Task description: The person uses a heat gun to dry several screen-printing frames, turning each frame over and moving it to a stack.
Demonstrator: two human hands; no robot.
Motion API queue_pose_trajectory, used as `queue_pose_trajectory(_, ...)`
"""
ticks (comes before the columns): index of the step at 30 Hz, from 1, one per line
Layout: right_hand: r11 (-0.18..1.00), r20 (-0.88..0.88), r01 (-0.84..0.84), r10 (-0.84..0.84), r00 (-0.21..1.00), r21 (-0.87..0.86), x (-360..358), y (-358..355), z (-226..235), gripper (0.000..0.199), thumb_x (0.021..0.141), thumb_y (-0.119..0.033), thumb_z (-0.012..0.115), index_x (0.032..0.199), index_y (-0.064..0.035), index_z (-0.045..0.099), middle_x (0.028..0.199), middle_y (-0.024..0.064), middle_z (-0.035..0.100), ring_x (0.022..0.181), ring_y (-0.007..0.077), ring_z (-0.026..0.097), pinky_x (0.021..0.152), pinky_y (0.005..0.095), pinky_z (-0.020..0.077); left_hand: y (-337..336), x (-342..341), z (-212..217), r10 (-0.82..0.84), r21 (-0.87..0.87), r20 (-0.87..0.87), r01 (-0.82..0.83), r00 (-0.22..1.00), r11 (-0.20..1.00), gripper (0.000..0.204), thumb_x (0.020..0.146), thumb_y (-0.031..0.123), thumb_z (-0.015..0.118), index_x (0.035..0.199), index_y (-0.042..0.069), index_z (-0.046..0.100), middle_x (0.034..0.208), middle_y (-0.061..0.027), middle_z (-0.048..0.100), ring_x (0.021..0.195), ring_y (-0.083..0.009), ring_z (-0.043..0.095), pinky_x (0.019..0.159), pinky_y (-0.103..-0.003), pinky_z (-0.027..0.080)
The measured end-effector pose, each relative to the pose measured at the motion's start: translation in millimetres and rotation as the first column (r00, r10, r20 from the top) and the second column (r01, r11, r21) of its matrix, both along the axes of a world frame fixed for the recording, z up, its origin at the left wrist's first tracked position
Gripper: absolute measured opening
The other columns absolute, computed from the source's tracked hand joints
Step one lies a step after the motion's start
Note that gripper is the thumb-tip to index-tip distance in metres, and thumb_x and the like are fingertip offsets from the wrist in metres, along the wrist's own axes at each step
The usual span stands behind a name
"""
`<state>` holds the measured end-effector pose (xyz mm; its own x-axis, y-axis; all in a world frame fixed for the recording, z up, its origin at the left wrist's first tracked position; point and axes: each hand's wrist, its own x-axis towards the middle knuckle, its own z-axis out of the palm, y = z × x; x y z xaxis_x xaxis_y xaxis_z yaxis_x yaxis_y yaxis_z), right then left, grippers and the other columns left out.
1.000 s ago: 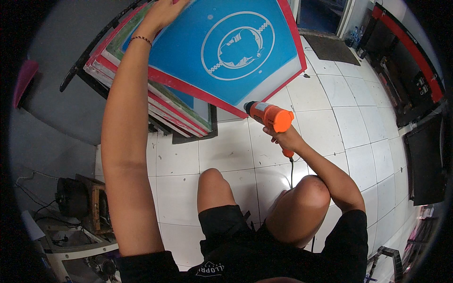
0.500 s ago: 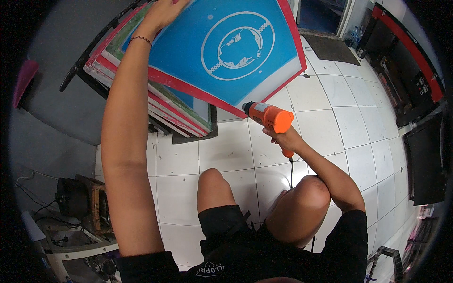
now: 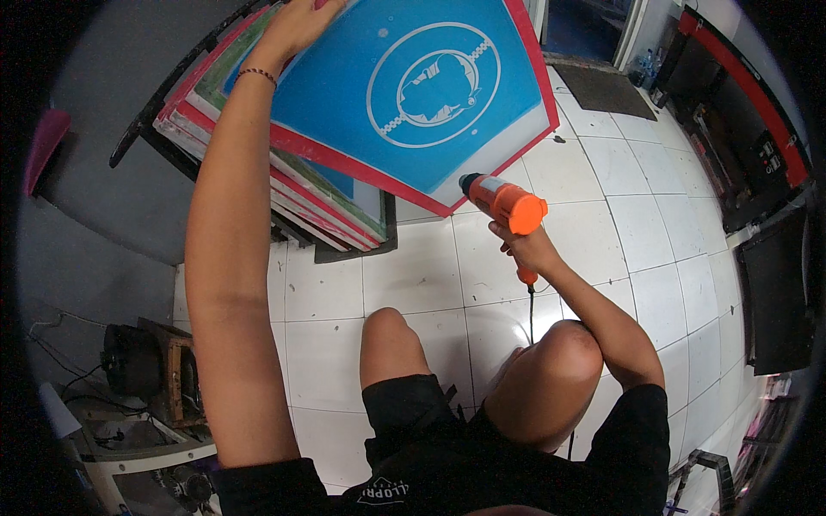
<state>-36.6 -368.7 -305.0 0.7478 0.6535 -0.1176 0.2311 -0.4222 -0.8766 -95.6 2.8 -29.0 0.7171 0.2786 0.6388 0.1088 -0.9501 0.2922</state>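
Note:
A silk-screen frame with a red border and blue coated mesh leans toward me at the top. Pale ring and figure shapes show in its mesh. My left hand grips the frame's upper left edge, its fingertips partly cut off by the picture's rim. In my right hand is an orange corded heat gun, fingers wrapped round its handle. The gun's dark nozzle points at the frame's lower corner, near the pale strip of mesh. Whether it touches I cannot tell.
More screen frames with red, green and white borders stack behind in a black rack. The gun's cord drops between my knees to the white tiled floor. A dark mat lies by the doorway; black-and-red equipment stands at right.
The heat gun and my right hand have shifted a little to the right and slightly farther away. My left hand and the screen frame stay almost where they were.

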Motion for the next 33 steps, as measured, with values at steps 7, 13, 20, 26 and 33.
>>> queue_pose_trajectory(7, 0.992, -0.052, 0.089, -0.085, 0.995, 0.088, 1.2, -2.9, 7.9, 0.036, 0.092, -0.023, 0.064, 0.115, 0.001, 0.05, 0.08, 0.0059, 0.058, 0.063, 0.0142, 0.06, 0.056, 0.0303, 0.0507, -0.2, -2.3, 0.9, -0.024, -0.015, -0.001, 0.024, 1.0, 1.0, 0.046, 0.096, 0.04, 0.053, 0.119, 0.0, 0.053, 0.118, -0.0273, 0.061, 0.112, -0.0372, 0.059, 0.093, -0.043, 0.045)
queue_pose_trajectory(13, 0.985, -0.052, 0.103, -0.097, 0.994, 0.14, 2.5, -5.6, 1.8, 0.048, 0.09, -0.036, 0.068, 0.116, 0.002, 0.054, 0.079, 0.0078, 0.061, 0.065, 0.0163, 0.063, 0.057, 0.0306, 0.05, 1.1, -2.5, 0.0, -0.028, -0.008, 0.011, 0.028, 1.0, 1.0, 0.046, 0.095, 0.04, 0.054, 0.12, 0.001, 0.053, 0.118, -0.0269, 0.061, 0.112, -0.0368, 0.059, 0.093, -0.043, 0.045)
queue_pose_trajectory(20, 0.997, -0.064, -0.072, 0.072, 0.995, 0.006, -4.3, -4.6, 4.5, 0.047, 0.09, -0.038, 0.067, 0.115, 0.0009, 0.055, 0.08, 0.0082, 0.062, 0.067, 0.0165, 0.063, 0.058, 0.0317, 0.0514, 3.0, -0.6, -0.3, -0.032, -0.021, 0.004, 0.032, 0.999, 0.999, 0.046, 0.095, 0.04, 0.054, 0.12, 0.001, 0.053, 0.117, -0.0267, 0.061, 0.112, -0.0367, 0.059, 0.094, -0.043, 0.045)
queue_pose_trajectory(26, 0.995, -0.03, -0.1, 0.099, 0.995, -0.028, -3.5, -4.7, 1.7, 0.049, 0.091, -0.042, 0.065, 0.115, 0.0001, 0.055, 0.081, 0.0084, 0.062, 0.067, 0.0166, 0.063, 0.059, 0.0319, 0.0518, 3.6, 1.7, -0.7, -0.045, -0.019, 0.009, 0.045, 0.999, 0.999, 0.045, 0.095, 0.039, 0.054, 0.119, 0.001, 0.054, 0.117, -0.027, 0.061, 0.112, -0.0372, 0.059, 0.094, -0.043, 0.045)
queue_pose_trajectory(33, 0.995, -0.045, -0.091, 0.09, 0.995, -0.034, -4.1, -5.5, 2.7, 0.05, 0.091, -0.043, 0.065, 0.116, -0.0006, 0.056, 0.081, 0.0083, 0.062, 0.068, 0.0165, 0.063, 0.06, 0.0314, 0.0517, 8.2, 1.7, -1.8, -0.024, 0.0, 0.012, 0.024, 1.0, 1.0, 0.045, 0.095, 0.04, 0.054, 0.119, 0.001, 0.054, 0.117, -0.0275, 0.061, 0.113, -0.0382, 0.059, 0.094, -0.043, 0.045)
